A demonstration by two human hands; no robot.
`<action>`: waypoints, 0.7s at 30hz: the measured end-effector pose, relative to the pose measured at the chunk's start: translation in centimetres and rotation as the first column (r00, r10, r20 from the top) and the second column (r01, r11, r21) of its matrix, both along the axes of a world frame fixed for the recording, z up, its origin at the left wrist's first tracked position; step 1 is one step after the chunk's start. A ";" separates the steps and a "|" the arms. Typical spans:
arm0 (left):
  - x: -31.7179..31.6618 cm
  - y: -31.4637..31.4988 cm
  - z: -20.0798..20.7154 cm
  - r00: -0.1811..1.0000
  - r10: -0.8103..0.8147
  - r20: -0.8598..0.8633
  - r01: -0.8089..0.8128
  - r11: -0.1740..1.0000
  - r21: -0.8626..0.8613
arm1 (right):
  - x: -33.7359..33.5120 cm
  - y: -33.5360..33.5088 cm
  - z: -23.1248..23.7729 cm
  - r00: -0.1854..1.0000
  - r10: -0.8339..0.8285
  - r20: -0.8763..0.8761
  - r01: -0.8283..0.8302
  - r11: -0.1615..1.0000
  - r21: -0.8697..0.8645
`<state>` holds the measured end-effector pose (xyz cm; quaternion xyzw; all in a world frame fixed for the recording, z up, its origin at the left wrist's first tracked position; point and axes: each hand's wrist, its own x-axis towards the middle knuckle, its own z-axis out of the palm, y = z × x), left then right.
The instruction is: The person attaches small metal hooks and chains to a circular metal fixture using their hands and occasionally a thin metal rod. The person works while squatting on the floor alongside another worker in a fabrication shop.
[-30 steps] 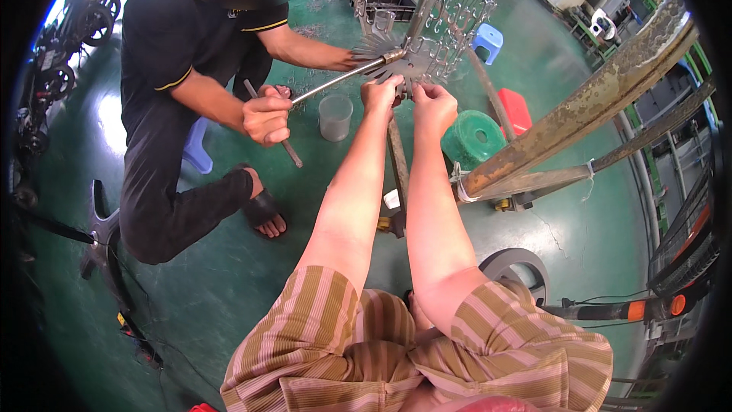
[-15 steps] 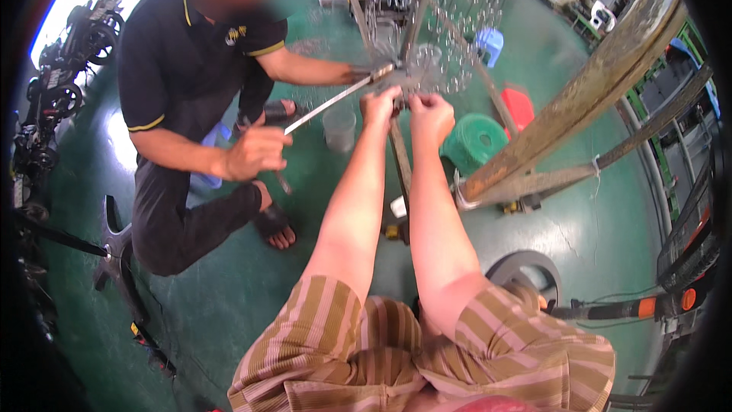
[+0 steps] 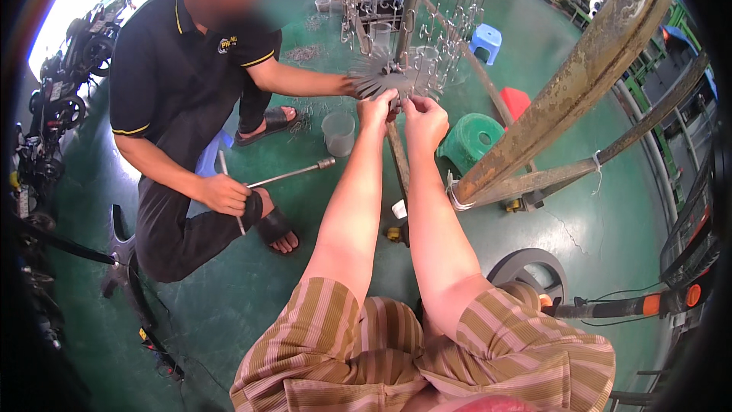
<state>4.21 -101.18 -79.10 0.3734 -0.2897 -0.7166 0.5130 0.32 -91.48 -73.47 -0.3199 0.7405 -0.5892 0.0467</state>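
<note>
A round, grey metal disc (image 3: pixel 396 84) with a fringe of narrow blades around its rim sits at the frame, a bolt showing near its middle. At its near edge my left hand (image 3: pixel 376 112) is closed, fingertips against a small dark part. My right hand (image 3: pixel 425 120) pinches just beside it; what lies in its fingers is too small to make out. On the left a co-worker crouches, one hand (image 3: pixel 352 85) at the disc's left edge. The co-worker's other hand (image 3: pixel 223 194) holds a T-handled socket wrench (image 3: pixel 293 174) away from the disc.
Wire hooks (image 3: pixel 457 0) hang in rows behind the disc. A rusty metal post (image 3: pixel 564 84) slants across the right. On the floor are a clear plastic tub (image 3: pixel 338 135), a green stool (image 3: pixel 473 141), a blue stool (image 3: pixel 486 42) and a wheel (image 3: pixel 530 271).
The co-worker's wrench has left the disc and swung down and left. The disc shows more sharply now. My hands stay almost where they were.
</note>
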 end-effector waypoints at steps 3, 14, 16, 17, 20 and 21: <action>0.5 0.3 -0.6 0.998 -0.059 -0.023 0.059 0.998 0.019 | 1.3 0.8 -1.2 1.000 0.010 0.005 -0.010 0.993 -0.120; 13.2 22.8 -3.6 0.846 -0.218 0.486 0.358 0.909 -0.216 | 2.6 22.7 3.1 0.278 0.893 -0.353 -0.807 0.417 0.419; 15.9 28.3 -0.9 0.719 -0.312 0.621 0.542 0.811 -0.220 | -1.0 27.7 2.9 0.316 0.873 -0.373 -0.710 0.478 0.518; 16.7 30.3 0.9 0.691 -0.341 0.637 0.593 0.772 -0.230 | -2.7 30.0 2.5 0.400 0.850 -0.343 -0.650 0.526 0.549; 17.1 31.7 2.6 0.474 -0.080 0.877 0.782 0.495 -0.378 | -5.2 33.5 2.1 0.482 0.745 -0.462 -0.315 0.639 0.702; 17.0 31.8 2.6 0.382 -0.047 0.923 0.821 0.475 -0.316 | -5.0 33.5 1.8 0.450 0.743 -0.494 -0.249 0.636 0.730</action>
